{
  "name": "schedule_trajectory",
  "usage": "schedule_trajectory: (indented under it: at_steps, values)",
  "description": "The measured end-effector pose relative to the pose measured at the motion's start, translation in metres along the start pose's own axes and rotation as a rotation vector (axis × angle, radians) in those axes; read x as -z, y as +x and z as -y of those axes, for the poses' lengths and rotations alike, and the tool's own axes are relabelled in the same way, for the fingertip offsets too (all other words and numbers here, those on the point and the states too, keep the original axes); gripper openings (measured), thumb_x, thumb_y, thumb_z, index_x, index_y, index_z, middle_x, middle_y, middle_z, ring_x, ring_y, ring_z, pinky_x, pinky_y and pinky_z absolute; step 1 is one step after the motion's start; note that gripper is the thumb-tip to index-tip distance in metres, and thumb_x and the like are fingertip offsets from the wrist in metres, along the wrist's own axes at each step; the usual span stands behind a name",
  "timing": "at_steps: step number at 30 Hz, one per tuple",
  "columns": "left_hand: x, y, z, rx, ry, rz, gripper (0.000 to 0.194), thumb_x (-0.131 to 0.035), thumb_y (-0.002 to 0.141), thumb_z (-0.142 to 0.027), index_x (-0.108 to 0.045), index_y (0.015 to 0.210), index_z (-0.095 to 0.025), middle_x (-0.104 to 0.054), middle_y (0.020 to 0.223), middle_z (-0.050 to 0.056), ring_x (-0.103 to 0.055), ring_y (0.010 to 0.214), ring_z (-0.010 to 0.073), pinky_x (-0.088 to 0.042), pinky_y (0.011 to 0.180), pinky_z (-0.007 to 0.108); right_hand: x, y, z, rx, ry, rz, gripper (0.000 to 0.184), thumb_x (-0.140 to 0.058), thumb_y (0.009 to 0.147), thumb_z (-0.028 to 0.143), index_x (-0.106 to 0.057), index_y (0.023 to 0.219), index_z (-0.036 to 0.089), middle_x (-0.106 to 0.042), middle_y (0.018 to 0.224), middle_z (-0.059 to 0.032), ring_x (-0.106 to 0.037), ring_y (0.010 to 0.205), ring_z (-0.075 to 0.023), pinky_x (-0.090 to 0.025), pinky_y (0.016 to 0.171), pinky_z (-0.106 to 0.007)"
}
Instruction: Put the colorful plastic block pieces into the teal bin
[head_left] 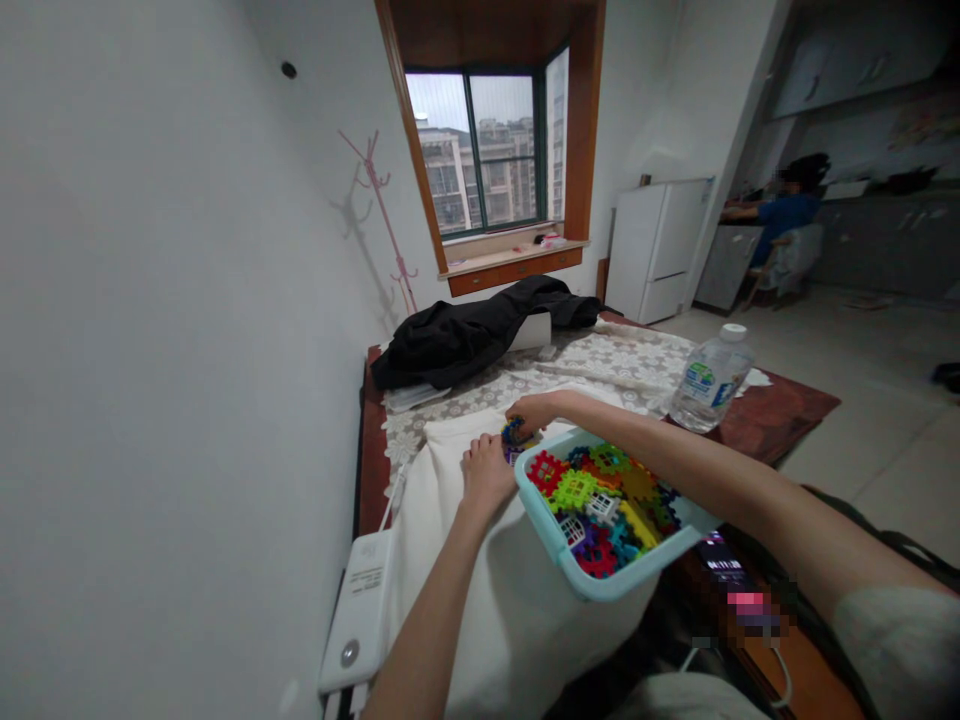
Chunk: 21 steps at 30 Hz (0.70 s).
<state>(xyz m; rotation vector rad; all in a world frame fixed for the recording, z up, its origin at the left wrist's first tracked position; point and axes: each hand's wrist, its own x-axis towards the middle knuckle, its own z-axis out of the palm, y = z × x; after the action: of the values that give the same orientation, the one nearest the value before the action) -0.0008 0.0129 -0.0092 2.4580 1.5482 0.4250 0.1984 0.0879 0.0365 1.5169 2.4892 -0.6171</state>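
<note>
On the white cloth (pixel 450 560), my two hands meet just beyond the left corner of a light-blue plastic bin (pixel 559 560). My right hand (pixel 534 410) reaches over the bin, its fingers closed on a dark blue interlocking plastic building piece (pixel 512 432). A purple building piece (pixel 514 455) sits just below that one, and the curled fingers of my left hand (pixel 487 468) close against its edge. My fingers partly hide both pieces, so whether they are joined I cannot tell. Several toothed pieces in red, lime, yellow, white and teal fill the bin.
A clear water bottle (pixel 711 380) stands right of the bin. Black clothing (pixel 480 330) is heaped at the table's far side. A white power strip-like box (pixel 360 605) lies by the left wall. A phone (pixel 724 565) is near my lap; a person (pixel 787 215) sits in the background.
</note>
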Motion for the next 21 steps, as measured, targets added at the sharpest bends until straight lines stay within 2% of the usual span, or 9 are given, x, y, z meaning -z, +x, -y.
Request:
schedule_trajectory:
  at_steps: [5, 11, 15, 21]
  values:
    - [0.0052, -0.0019, -0.003, -0.005, 0.01, -0.001, 0.04, -0.052, 0.1, -0.045, -0.065, 0.126, -0.017, -0.067, 0.126, 0.021, -0.059, 0.121, 0.0407, -0.043, 0.102, 0.052, 0.0017, 0.0009, -0.002, -0.062, 0.042, -0.017, 0.036, -0.071, 0.085, 0.023, -0.073, 0.12, 0.011, -0.078, 0.112, -0.0149, -0.072, 0.074, -0.019, -0.055, 0.06, -0.025]
    - [0.006, -0.004, -0.0035, -0.059, -0.009, 0.013, 0.036, -0.05, 0.101, -0.043, -0.066, 0.122, -0.019, -0.068, 0.126, 0.02, -0.061, 0.118, 0.0383, -0.043, 0.101, 0.05, 0.0034, -0.0028, -0.0012, -0.142, 0.106, 0.055, 0.028, -0.071, 0.095, 0.031, -0.072, 0.118, 0.013, -0.076, 0.106, -0.0088, -0.073, 0.078, -0.0177, -0.061, 0.067, -0.028]
    - [0.0069, -0.0043, -0.0044, -0.114, 0.016, 0.058, 0.035, -0.05, 0.101, -0.041, -0.067, 0.122, -0.018, -0.067, 0.126, 0.02, -0.062, 0.117, 0.0368, -0.044, 0.099, 0.047, 0.0039, -0.0049, 0.001, -0.182, 0.127, 0.093, 0.029, -0.069, 0.103, 0.036, -0.068, 0.121, 0.015, -0.073, 0.112, -0.007, -0.072, 0.086, -0.0172, -0.064, 0.074, -0.034]
    - [0.0109, -0.0045, -0.0059, -0.125, 0.031, 0.076, 0.033, -0.049, 0.102, -0.041, -0.067, 0.119, -0.019, -0.067, 0.123, 0.017, -0.064, 0.112, 0.0325, -0.047, 0.095, 0.043, 0.003, -0.0026, 0.0012, -0.188, 0.098, 0.097, 0.027, -0.071, 0.1, 0.037, -0.073, 0.111, 0.013, -0.076, 0.103, -0.0068, -0.073, 0.086, -0.0183, -0.063, 0.076, -0.034]
